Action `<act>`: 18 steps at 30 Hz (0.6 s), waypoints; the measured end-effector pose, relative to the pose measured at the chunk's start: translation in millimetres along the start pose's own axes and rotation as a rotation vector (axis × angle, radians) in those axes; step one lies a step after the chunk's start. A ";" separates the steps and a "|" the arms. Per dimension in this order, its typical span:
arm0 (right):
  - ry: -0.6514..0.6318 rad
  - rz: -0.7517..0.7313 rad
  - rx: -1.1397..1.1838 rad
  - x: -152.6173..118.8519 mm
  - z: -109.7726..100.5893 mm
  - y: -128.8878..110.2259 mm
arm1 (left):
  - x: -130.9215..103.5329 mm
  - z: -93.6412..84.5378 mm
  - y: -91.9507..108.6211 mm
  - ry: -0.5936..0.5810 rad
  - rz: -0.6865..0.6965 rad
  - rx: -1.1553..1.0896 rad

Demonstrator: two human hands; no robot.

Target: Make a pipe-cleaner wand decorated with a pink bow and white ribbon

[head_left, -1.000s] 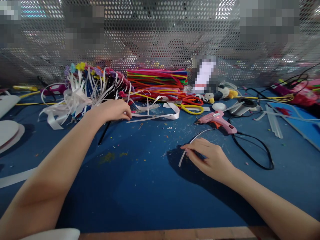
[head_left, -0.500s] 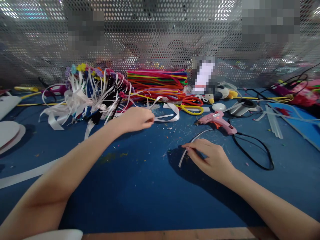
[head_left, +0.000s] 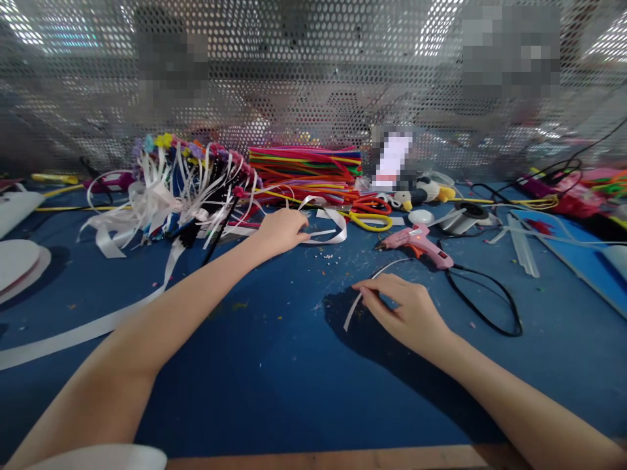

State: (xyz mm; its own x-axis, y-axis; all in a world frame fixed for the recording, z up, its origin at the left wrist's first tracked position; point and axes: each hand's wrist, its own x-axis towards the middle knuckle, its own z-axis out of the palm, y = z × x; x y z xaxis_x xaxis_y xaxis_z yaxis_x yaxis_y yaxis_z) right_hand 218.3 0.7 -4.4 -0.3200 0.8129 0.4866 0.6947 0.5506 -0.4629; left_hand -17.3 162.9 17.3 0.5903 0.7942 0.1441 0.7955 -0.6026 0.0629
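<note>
Head view has it plainly enough from where I'm standing: a thin pale strip (head_left: 351, 314) lies right of the middle of the table (head_left: 255, 391), bowing from its loose near end towards the far right. The right hand (head_left: 406, 305) has it pinched between thumb and forefinger, close to that near end. I'd judge it next to weightless and springy, soft enough to curl or crease, perhaps slick on its face. A light, flat pinch near an end ought to suit it; squeezing the middle could kink it.

Its far end comes close to the glue gun (head_left: 425, 247), which rests with its nozzle pointing left. Left of the gun, a scatter of tiny white beads (head_left: 327, 256) sits between the two hands. Farther left, the left hand (head_left: 283, 232) is palm down with fingers curled, beside a looped ribbon (head_left: 339, 230); whether they grip it, I can't tell. Beyond the beads lie the yellow-handled scissors (head_left: 371, 222), and past those, a stack of pipe cleaners (head_left: 304, 160). On the far left there's a tangled heap (head_left: 161, 189) of ribbons and flowers, and on the far right a spool (head_left: 461, 220).
</note>
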 end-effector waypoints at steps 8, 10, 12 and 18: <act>0.029 0.026 -0.030 -0.6 -6.0 0.7 | 15.0 -1.1 9.7 -0.075 -0.007 0.011; 0.048 0.012 -0.046 -1.0 -6.4 -0.1 | 23.9 -11.6 10.8 -0.018 -0.020 0.019; 0.050 -0.025 -0.050 -1.9 -5.3 -0.6 | 40.0 -28.3 12.6 0.127 -0.031 0.014; -0.003 -0.100 -0.121 -4.3 2.0 6.5 | 102.0 -55.8 38.1 0.405 0.072 -0.071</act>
State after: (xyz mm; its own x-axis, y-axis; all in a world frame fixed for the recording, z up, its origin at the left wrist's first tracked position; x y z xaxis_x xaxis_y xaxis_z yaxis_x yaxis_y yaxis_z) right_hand 222.9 1.2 -11.0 -0.3935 0.7557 0.5236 0.7318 0.6022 -0.3192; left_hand 65.6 216.7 89.5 0.5313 0.6635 0.5268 0.7344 -0.6707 0.1041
